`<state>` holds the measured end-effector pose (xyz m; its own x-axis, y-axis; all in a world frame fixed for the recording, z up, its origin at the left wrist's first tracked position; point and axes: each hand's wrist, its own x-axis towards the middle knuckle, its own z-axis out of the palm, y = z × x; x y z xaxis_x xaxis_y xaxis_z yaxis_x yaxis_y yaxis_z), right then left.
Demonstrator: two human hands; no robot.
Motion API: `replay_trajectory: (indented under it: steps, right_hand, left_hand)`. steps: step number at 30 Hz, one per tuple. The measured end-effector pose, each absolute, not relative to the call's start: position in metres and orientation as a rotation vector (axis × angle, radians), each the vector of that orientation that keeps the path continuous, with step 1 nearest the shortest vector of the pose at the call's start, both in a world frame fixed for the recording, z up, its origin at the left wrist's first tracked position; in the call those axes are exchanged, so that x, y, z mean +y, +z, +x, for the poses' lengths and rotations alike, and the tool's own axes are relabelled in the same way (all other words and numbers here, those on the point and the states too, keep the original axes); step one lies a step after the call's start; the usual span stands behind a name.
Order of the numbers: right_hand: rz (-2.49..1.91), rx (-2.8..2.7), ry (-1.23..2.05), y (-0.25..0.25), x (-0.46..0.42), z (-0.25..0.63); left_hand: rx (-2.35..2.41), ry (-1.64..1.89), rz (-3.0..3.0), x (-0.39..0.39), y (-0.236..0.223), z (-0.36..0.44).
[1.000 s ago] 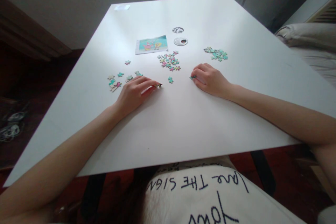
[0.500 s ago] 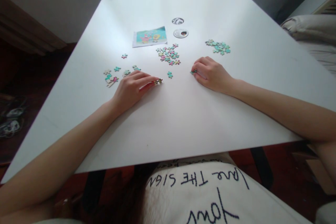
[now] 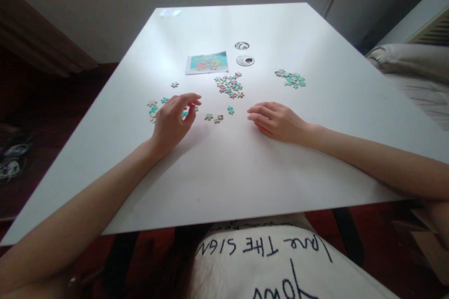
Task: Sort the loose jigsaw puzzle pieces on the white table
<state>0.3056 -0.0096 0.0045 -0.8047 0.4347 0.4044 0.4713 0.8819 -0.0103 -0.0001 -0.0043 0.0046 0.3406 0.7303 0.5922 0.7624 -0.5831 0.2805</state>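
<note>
My left hand [image 3: 173, 117] hovers over the left-hand group of jigsaw pieces [image 3: 153, 109] and partly covers it. Its thumb and index finger are parted, with no piece seen between them. My right hand [image 3: 277, 120] rests on the white table [image 3: 224, 168], fingers loosely extended to the left; its thumb and palm side are hidden, and no piece shows there. Between the hands lie a pale green piece [image 3: 208, 116], small yellowish pieces [image 3: 218, 119] and a teal piece [image 3: 230, 110]. Beyond them is a mixed cluster of pieces [image 3: 229, 85].
A cartoon picture card [image 3: 206, 63] lies behind the cluster, beside two round discs [image 3: 245, 60]. More green pieces [image 3: 293, 78] form a group at the right. One single piece [image 3: 174, 84] sits at the left. A clear flat item [image 3: 170, 12] is at the far corner.
My left hand has let go of the yellowish pieces and drawn back left, opening. The teal piece at my right fingertips no longer shows. The view has tilted up slightly.
</note>
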Motion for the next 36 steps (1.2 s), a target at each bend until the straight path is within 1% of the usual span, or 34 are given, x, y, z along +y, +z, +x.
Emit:
replay_trajectory:
  steps: [3, 5, 9, 14, 20, 24, 27, 30, 36]
  right_hand:
    - [-0.582, -2.744, -0.048, 0.005, -0.015, 0.286]
    - [-0.553, -2.817, -0.005, 0.005, -0.016, 0.271]
    - [-0.569, -2.926, 0.112, 0.006, -0.015, 0.259]
    - [-0.738, -2.926, 0.180, 0.007, -0.008, 0.283]
    - [-0.843, -2.919, 0.254, 0.006, 0.028, 0.281]
    - [-0.910, -2.835, 0.341, 0.011, 0.062, 0.273]
    - [-0.869, -2.659, 0.383, 0.019, 0.074, 0.288]
    - [-0.897, -2.540, 0.398, 0.022, 0.069, 0.315]
    - [-0.931, -2.538, 0.358, 0.000, 0.035, 0.351]
  left_hand:
    - [-1.533, -1.123, -2.458, -0.001, 0.006, -0.004]
    - [-1.554, -1.090, -2.458, 0.000, 0.007, -0.005]
    - [-1.404, -0.966, -2.578, -0.002, 0.006, -0.004]
    - [-1.242, -0.814, -2.768, -0.004, 0.002, -0.001]
    - [-1.256, -0.742, -2.789, -0.001, -0.002, -0.004]
    - [-1.165, -0.741, -2.820, -0.001, -0.001, -0.004]
    - [-1.105, -0.756, -2.828, -0.001, -0.001, -0.002]
    - [-1.100, -0.757, -2.851, 0.000, -0.003, -0.001]
    - [-1.173, -0.775, -2.904, 0.001, -0.005, -0.002]
